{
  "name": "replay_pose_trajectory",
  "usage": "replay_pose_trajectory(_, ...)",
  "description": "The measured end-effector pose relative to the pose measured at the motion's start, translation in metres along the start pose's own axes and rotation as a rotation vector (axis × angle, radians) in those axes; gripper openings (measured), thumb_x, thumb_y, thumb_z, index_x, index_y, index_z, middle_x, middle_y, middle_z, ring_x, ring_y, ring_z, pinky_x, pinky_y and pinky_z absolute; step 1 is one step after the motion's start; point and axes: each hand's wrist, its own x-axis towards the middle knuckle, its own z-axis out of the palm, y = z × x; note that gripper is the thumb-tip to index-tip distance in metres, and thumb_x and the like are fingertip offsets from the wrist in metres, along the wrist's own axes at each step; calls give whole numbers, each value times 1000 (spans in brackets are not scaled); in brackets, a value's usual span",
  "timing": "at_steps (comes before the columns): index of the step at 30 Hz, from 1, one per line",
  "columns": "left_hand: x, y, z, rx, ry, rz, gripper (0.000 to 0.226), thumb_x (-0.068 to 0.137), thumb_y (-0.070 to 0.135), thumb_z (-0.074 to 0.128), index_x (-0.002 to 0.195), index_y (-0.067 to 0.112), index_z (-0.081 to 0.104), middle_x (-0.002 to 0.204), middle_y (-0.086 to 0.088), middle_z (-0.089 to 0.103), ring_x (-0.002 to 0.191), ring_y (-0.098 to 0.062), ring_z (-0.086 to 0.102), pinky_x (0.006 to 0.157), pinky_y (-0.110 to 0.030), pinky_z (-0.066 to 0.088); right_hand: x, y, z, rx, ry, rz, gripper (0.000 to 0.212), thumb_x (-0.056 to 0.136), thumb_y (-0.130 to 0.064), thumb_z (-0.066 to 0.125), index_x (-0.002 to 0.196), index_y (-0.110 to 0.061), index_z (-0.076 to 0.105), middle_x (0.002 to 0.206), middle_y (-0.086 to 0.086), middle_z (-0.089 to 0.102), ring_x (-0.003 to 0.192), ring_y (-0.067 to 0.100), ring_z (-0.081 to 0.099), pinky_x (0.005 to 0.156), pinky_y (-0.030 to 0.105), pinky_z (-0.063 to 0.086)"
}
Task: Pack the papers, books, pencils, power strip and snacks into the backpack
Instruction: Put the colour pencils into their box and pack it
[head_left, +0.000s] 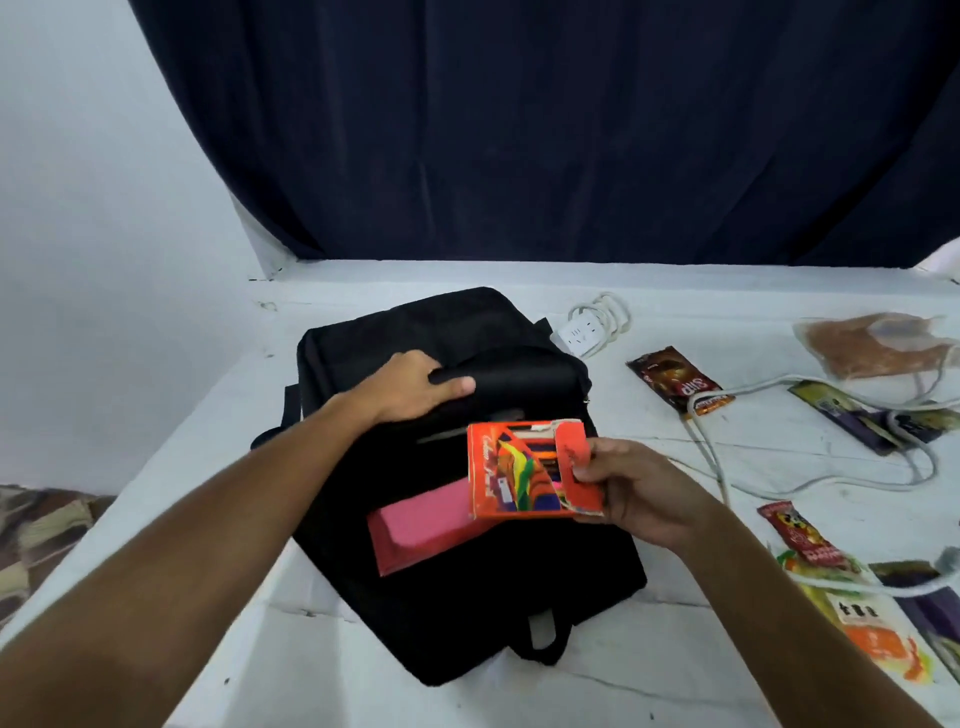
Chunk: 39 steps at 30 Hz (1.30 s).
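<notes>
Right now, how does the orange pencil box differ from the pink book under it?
The orange cardboard pencil box is pinched in the right hand and lifted at a tilt; the flat pink book lies against the black fabric backpack, untouched. The box is multicoloured with its flap open and pencils showing; the book is plain and closed. The box looks shorter and thicker; the book is longer and flatter. Both sit at the backpack's opening, which the left hand holds.

Backpack (467, 597): black. Pencil box (524, 470): orange, multicoloured swirls. Book (415, 525): pink-red. Power strip (582, 332): white. Counter (675, 649): white. Curtain (519, 130): navy.
</notes>
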Motion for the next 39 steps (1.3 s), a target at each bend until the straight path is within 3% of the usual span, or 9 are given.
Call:
replay_pose_trajectory(8,20,18,-74,-149,56,-62,83,87,71,30,75,-3,65,77,-15,69,77,-24,64,83,-34,48,28,-13,32,-55,115,150,22,86,9,52,107,2,56,95,21,68,74,27,69,57,34,57)
replay_pose_trajectory(13,28,29,-102,-243,90,-27,70,83,70,25,58,12,54,61,5,58,63,-9,54,70,-26,41,46,-15,53,277,198,117,20,87,10,48,104,5,58,88,22,70,70,30,69,55,36,59)
replay_pose_trajectory(17,33,30,-110,-269,109,-51,71,89,67,22,59,11,52,63,3,58,64,-8,54,64,-21,39,78,-26,72,519,268,64,26,88,15,46,112,8,52,106,30,61,86,39,64,52,47,58)
replay_pose_trajectory(21,41,28,-118,-261,141,-44,74,94,64,26,64,6,61,66,2,62,66,-8,57,67,-23,40,108,-35,92,552,353,4,35,86,18,43,119,6,51,98,29,60,81,37,61,49,45,56)
replay_pose_trajectory(25,43,28,-125,-298,132,-24,102,71,82,24,83,-12,62,74,-10,60,72,-15,57,71,-24,45,134,-39,108,561,444,-59,40,85,19,44,121,4,52,101,27,62,80,35,62,47,42,56)
replay_pose_trajectory(28,43,29,-125,-314,130,-2,94,70,80,25,76,-7,60,72,-10,57,69,-15,55,69,-22,44,151,-46,111,542,543,-109,30,84,18,51,111,6,56,104,26,63,87,37,65,59,44,59)
replay_pose_trajectory(30,44,29,-126,-316,134,7,81,71,79,26,70,3,55,68,-9,51,66,-15,51,68,-23,42,156,-50,112,460,596,-110,11,85,13,59,89,3,57,95,25,65,77,34,67,61,42,58)
replay_pose_trajectory(35,48,27,-130,-337,139,24,77,68,84,28,68,10,50,68,-9,47,66,-19,47,69,-23,42,155,-53,105,81,631,-108,30,89,-15,68,66,-5,52,52,10,52,26,15,48,29,15,34)
replay_pose_trajectory(39,51,28,-135,-327,126,42,89,58,97,27,76,15,56,76,-8,52,72,-22,50,71,-21,46,132,-59,96,-655,637,-107,30,90,-33,65,77,-6,61,63,8,60,47,21,60,45,22,46)
